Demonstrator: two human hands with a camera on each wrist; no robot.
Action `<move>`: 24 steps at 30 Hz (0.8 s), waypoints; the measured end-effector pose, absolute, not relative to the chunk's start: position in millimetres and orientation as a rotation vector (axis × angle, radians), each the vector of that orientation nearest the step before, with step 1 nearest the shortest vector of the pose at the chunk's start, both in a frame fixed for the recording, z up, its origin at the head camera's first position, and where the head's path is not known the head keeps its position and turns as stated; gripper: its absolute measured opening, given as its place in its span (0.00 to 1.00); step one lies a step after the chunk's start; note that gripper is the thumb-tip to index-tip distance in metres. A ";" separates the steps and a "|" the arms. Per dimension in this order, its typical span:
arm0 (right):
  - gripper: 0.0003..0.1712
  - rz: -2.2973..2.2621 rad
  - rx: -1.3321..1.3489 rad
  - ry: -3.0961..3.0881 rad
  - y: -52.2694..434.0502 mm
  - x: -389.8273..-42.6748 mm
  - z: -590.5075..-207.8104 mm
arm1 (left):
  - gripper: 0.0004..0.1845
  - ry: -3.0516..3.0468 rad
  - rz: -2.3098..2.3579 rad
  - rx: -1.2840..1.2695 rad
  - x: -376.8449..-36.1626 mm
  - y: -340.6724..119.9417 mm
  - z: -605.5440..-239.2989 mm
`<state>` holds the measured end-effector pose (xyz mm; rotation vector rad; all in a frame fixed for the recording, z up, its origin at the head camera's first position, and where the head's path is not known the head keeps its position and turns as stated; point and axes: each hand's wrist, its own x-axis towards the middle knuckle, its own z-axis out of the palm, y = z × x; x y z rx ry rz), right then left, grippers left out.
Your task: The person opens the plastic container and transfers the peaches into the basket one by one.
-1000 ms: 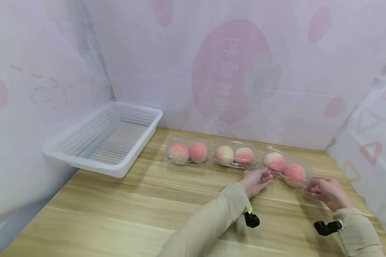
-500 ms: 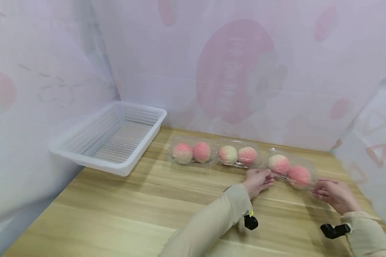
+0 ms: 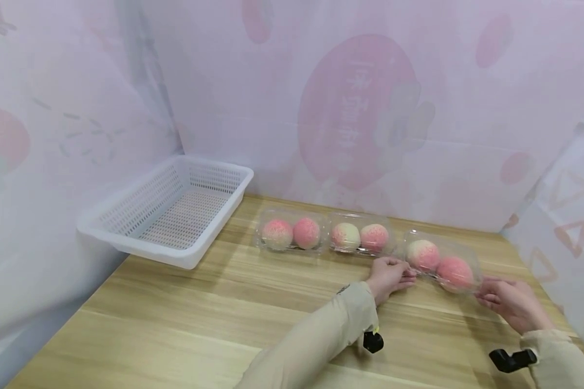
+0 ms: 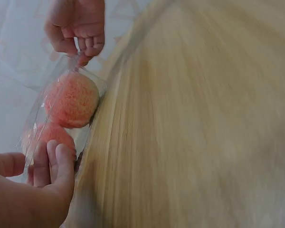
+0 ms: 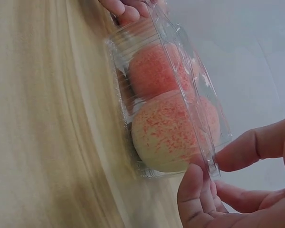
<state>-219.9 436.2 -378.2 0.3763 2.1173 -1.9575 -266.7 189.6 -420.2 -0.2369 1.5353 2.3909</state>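
Note:
Both of my hands hold the rightmost clear plastic clamshell box (image 3: 445, 244), which lies slantwise on the table. Inside sit two round peaches (image 3: 455, 274), pink speckled over pale yellow. My left hand (image 3: 388, 278) pinches the near left end of the box. At the right end, my right hand (image 3: 515, 303) grips the rim; the right wrist view shows thumb and fingertips (image 5: 192, 176) closed on the plastic edge. The lid looks closed in that view. From the left wrist camera, my left fingers (image 4: 61, 156) partly cover one peach.
Two similar boxes, a middle one (image 3: 362, 218) and a left one (image 3: 292, 214), stand in a row along the back, each with two peaches. A white perforated basket (image 3: 214, 229) is at the left. Printed cloth walls (image 3: 233, 129) enclose the wooden table (image 3: 214, 319).
Both hands and the box they hold have moved slightly towards me, away from the back wall. The view has shifted a little. The other two boxes and the basket stay in place.

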 end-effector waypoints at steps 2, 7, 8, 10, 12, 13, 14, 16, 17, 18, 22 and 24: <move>0.29 -1.987 0.361 2.102 437.6 -217.6 -378.7 | 0.03 1.569 2.345 -0.193 -264.8 186.6 -418.1; 0.09 -2.086 0.328 2.016 440.4 -210.7 -382.8 | 0.05 1.594 2.244 -0.108 -260.7 178.0 -415.9; 0.10 -2.091 0.326 2.009 440.2 -209.4 -384.0 | 0.06 1.596 2.228 -0.101 -259.8 176.8 -416.7; 0.13 -2.076 0.318 2.020 439.3 -207.1 -385.7 | 0.06 1.593 2.192 -0.086 -258.1 174.6 -418.9; 0.12 -2.044 0.319 2.043 439.2 -204.6 -386.2 | 0.07 1.591 2.157 -0.053 -256.4 173.6 -421.4; 0.11 -2.012 0.333 2.065 439.3 -203.2 -385.7 | 0.08 1.591 2.138 -0.025 -255.3 173.5 -422.4; 0.11 -1.980 0.338 2.088 439.9 -201.9 -385.0 | 0.08 1.586 2.124 0.004 -254.4 173.4 -422.9; 0.10 -1.930 0.363 2.121 441.9 -199.5 -382.8 | 0.08 1.572 2.106 0.065 -252.3 173.5 -422.2; 0.09 -1.903 0.374 2.137 443.2 -198.6 -380.7 | 0.08 1.563 2.102 0.093 -251.3 173.6 -421.0; 0.09 -1.877 0.385 2.152 444.5 -198.0 -378.8 | 0.08 1.554 2.102 0.113 -250.3 173.5 -419.0; 0.08 -1.868 0.396 2.119 449.6 -196.1 -370.4 | 0.08 1.535 2.089 0.188 -246.9 170.6 -407.8; 0.09 -1.882 0.390 2.082 452.6 -194.0 -367.5 | 0.08 1.520 2.073 0.225 -245.0 168.1 -401.6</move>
